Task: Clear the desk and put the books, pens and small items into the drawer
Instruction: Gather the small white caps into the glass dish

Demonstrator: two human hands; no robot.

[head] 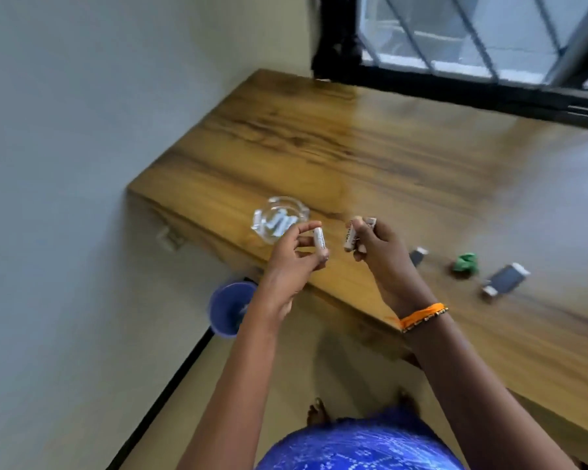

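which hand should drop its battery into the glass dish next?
Probably the left. The left hand pinches one battery right beside the glass dish, which already holds a few. The right hand grips several batteries and sits farther from the dish.

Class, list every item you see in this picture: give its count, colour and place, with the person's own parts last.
desk: one, brown wood, under the window
glass dish: one, clear, near the desk's left corner, white pieces inside
small grey devices: two, on the desk at right
green item: one, between the grey devices
window: one, black frame, beyond the desk
blue round object: one, on the floor below the desk
left hand: pinches one white cylinder
right hand: grips white cylinders, orange wristband
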